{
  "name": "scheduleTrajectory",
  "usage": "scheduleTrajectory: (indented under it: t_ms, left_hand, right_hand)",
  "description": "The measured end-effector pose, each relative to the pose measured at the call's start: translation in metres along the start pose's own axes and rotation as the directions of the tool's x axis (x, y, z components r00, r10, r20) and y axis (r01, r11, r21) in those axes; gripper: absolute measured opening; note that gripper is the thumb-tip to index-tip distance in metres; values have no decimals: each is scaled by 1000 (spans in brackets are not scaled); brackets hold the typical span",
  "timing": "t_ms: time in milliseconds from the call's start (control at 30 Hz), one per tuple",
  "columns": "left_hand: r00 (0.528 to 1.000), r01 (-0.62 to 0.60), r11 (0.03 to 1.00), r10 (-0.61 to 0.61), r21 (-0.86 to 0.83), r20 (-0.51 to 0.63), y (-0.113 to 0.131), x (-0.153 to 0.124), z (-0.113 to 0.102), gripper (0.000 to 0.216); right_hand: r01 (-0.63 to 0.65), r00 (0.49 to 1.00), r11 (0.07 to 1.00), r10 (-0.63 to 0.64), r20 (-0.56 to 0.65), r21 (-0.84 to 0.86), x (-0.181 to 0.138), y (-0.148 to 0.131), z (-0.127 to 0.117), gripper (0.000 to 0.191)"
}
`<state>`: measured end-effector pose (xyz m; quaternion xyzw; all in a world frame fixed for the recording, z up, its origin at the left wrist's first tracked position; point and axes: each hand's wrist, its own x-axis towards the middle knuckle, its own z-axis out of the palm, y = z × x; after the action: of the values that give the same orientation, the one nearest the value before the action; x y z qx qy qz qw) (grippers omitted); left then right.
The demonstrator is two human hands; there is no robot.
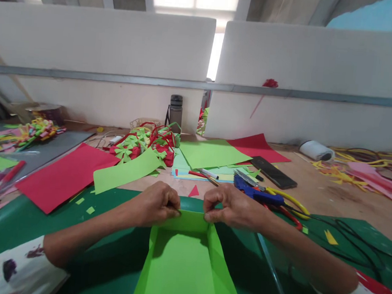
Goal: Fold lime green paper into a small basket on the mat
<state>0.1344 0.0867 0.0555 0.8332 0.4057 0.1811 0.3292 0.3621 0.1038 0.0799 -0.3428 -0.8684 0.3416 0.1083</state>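
A light green paper sheet (185,265) lies on the dark green cutting mat (110,258) in front of me, its side edges folded up and its far edge folded over. My left hand (156,203) pinches the far left corner of that fold, fingers closed. My right hand (232,207) pinches the far right corner the same way. Both forearms rest low over the mat.
Beyond my hands lie a blue glue gun (257,193), yellow-handled scissors (290,201), pens, a black phone (272,172), red (63,176) and green paper sheets (209,152), a pile of red-green paper bows (144,145) and a bottle (176,111). White partitions (311,79) close the back.
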Motion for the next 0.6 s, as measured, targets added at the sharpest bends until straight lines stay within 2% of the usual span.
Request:
scheduleTrajectory:
  t_ms: [133, 233, 333, 433, 600]
  left_hand:
    - [1000, -15, 1000, 15, -3, -25, 1, 0, 2, 10]
    - [998, -31, 999, 30, -18, -52, 2, 0, 6, 11]
    - [995, -52, 998, 48, -42, -90, 5, 1, 12, 11]
    - [987, -75, 993, 62, -86, -151, 10, 2, 18, 11]
    - [972, -129, 979, 94, -157, -215, 16, 1, 20, 14]
  right_hand:
    - [14, 999, 998, -11, 51, -54, -5, -9, -9, 12]
    - [31, 999, 984, -27, 24, -175, -7, -19, -10, 14]
    - [5, 998, 971, -19, -53, -239, -4, -22, 4, 3]
    - [3, 996, 962, -28, -90, -272, 1, -18, 22, 18]
    - [11, 990, 969, -45, -133, -248, 1, -16, 26, 20]
